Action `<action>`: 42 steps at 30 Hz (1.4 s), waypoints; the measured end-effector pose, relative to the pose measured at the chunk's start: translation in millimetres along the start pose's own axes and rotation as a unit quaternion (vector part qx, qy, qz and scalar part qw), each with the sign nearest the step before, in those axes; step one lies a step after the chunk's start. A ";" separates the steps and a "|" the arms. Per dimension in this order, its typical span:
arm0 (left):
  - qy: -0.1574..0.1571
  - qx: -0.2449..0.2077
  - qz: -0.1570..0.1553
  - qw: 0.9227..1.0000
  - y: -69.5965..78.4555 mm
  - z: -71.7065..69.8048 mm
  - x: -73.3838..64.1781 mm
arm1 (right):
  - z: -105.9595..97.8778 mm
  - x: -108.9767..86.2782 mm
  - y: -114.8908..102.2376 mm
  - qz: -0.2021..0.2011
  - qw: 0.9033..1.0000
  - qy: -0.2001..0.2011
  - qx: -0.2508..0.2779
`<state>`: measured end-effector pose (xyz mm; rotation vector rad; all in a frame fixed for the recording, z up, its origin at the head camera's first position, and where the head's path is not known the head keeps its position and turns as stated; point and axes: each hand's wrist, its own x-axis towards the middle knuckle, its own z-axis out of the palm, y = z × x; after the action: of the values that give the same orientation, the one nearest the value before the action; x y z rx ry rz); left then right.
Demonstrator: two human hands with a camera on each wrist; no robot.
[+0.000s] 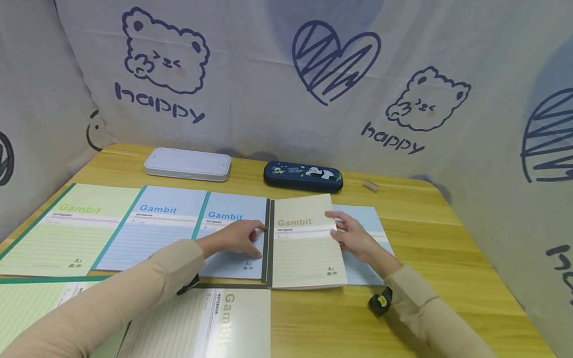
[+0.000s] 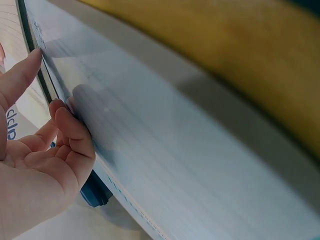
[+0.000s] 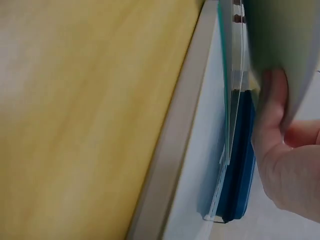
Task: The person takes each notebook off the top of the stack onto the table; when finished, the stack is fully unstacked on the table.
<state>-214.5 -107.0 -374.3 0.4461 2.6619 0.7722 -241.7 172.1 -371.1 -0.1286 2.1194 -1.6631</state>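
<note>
A beige Gambit notebook (image 1: 309, 253) with a dark spine stands slightly raised along its right side, overlapping a light blue notebook (image 1: 378, 228). My right hand (image 1: 358, 241) pinches its right edge between thumb and fingers; in the right wrist view the hand (image 3: 290, 160) holds the lifted cover and pages. My left hand (image 1: 239, 238) lies over another blue notebook (image 1: 230, 268), its thumb and fingers spread, with fingertips right at the dark spine. In the left wrist view one finger of this hand (image 2: 45, 165) reaches straight to the spine edge while the others bend.
To the left lie a blue notebook (image 1: 156, 223) and a green notebook (image 1: 58, 238). Nearer me are a sideways beige notebook (image 1: 241, 323) and another green one (image 1: 27, 313). Behind stand a white case (image 1: 188, 161), a navy panda case (image 1: 304, 176) and a small tan block (image 1: 370, 186).
</note>
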 end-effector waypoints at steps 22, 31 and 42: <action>0.005 -0.002 0.001 1.000 1.8 1.7 2.5 | -77.1 -28.3 0.6 -0.086 0.984 0.112 0.113; 0.000 -0.010 0.000 1.000 -0.7 0.1 3.1 | -126.8 -44.0 3.8 -0.114 0.976 0.108 0.153; -0.004 -0.015 -0.012 1.000 -2.2 -0.4 4.5 | -174.8 -56.7 4.6 -0.133 0.980 0.087 0.119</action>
<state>-219.1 -107.2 -376.3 0.4094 2.6388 0.8002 -258.7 350.0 -328.0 -0.2071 2.0778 -2.1441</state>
